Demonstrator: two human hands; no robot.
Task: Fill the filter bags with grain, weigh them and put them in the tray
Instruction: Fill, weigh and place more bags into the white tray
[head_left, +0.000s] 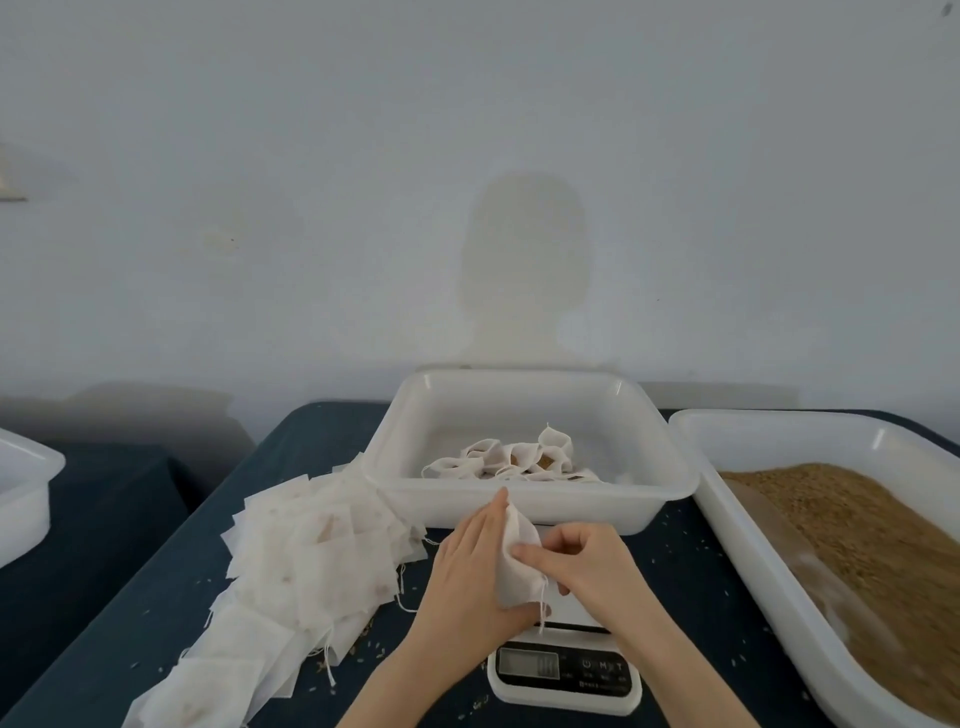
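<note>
- Filter bag (517, 564) is held up between both hands right above the scale (566, 670), so it can drop straight onto the platform for weighing; it looks off the platform, though contact is hard to tell.
- Left hand (467, 566) backs the bag from the left side, palm against it, fingers (493, 514) nearly straight and pointing up toward the tray; acts as a support wall, not a clamp.
- Right hand (582, 564) has its fingers curled, thumb and forefinger pinching the bag's right edge near the mouth; probably closing it or tugging the drawstring (543, 608), which hangs loose below.
- The bag bulges a bit, so likely holds grain already; contents not visible.
- Tray (530, 499) sits just behind the scale, an easy forward reach; it holds a small heap of filled bags (519, 460), some open at the top with grain showing.
- Grain bin (841, 525) is at the right, on the scooping-hand side, grain banked toward its far-right wall.
- Pile of empty bags (306, 561) is fanned out on the left of the table (171, 618), near the left hand for picking the next one.
- Scale display (527, 665) too blurred to read.
- Loose grains scattered on the table around the scale.
- Another white bin (23, 499) at far left, only partly in frame.
- Judged step: closing the bag before weighing.
</note>
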